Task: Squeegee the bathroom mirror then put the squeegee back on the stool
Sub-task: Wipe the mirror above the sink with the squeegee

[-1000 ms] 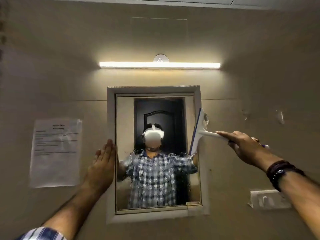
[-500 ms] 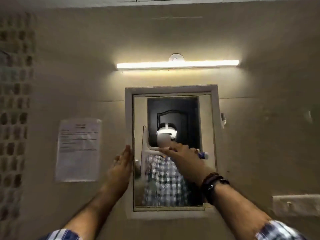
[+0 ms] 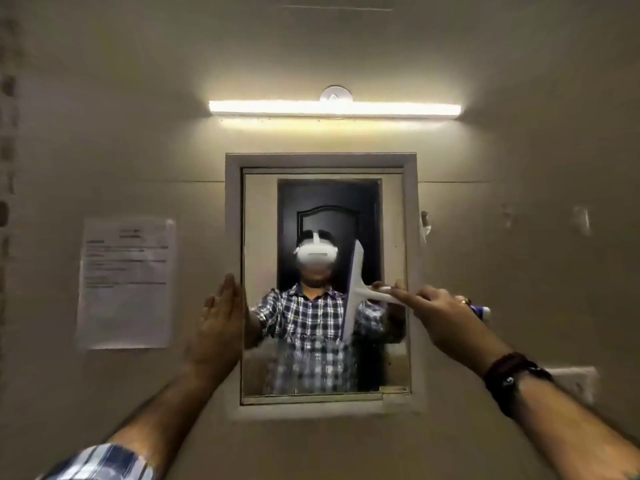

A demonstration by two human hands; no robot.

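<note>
A framed mirror (image 3: 263,209) hangs on the beige wall straight ahead. A white squeegee (image 3: 354,289) with a blue-tipped handle lies against the glass right of centre, its blade upright. My right hand (image 3: 446,317) grips its handle from the right. My left hand (image 3: 218,323) rests flat, fingers together, against the mirror's left frame edge. The lower part of the glass looks streaked and wet. The stool is not in view.
A lit tube lamp (image 3: 334,108) is mounted above the mirror. A printed paper notice (image 3: 126,282) is stuck to the wall on the left. A white switch plate (image 3: 578,382) sits low on the right, behind my right wrist.
The squeegee swept from the mirror's right edge to its left side, then back to right of centre. My left hand stayed on the left frame.
</note>
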